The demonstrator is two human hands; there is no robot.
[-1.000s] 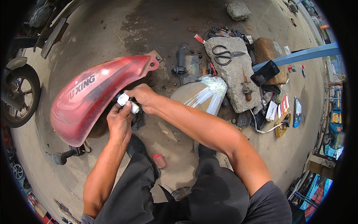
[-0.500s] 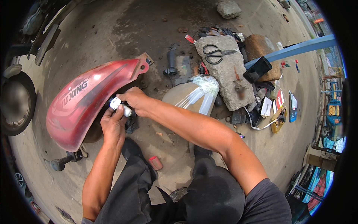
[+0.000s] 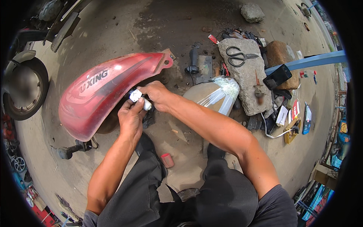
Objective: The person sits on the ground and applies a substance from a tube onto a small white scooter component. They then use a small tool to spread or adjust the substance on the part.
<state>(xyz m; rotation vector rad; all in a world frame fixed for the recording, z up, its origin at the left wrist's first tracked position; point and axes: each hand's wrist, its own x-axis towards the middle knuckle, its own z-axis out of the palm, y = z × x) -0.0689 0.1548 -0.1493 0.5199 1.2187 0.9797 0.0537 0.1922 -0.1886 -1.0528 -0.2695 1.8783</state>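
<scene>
My left hand [image 3: 131, 118] is closed round a small part [image 3: 135, 95] with a squarish white face. A rounded whitish piece [image 3: 147, 104] shows beside it, between both hands; whether the two are joined I cannot tell. From the right, my right hand [image 3: 158, 95] reaches across with its fingers closed at the same small part; its fingertips are partly hidden. Just beyond the hands lies a red motorcycle fuel tank [image 3: 96, 96] on its side, scuffed and dusty. Its underside next to my fingers is in shadow.
Large black-handled scissors [image 3: 238, 56] lie on a flat stone slab [image 3: 247, 87] to the right. A sack-like mound with clear plastic [image 3: 223, 94] is nearer. A black phone [image 3: 277, 76] rests by a blue bar [image 3: 310, 62]. A red cylinder [image 3: 167, 160] lies between my feet; a wheel [image 3: 26, 89] stands left.
My view has shifted left, so everything sits farther right in the picture. Both hands stay together on the small part beside the tank, with little visible change in grip.
</scene>
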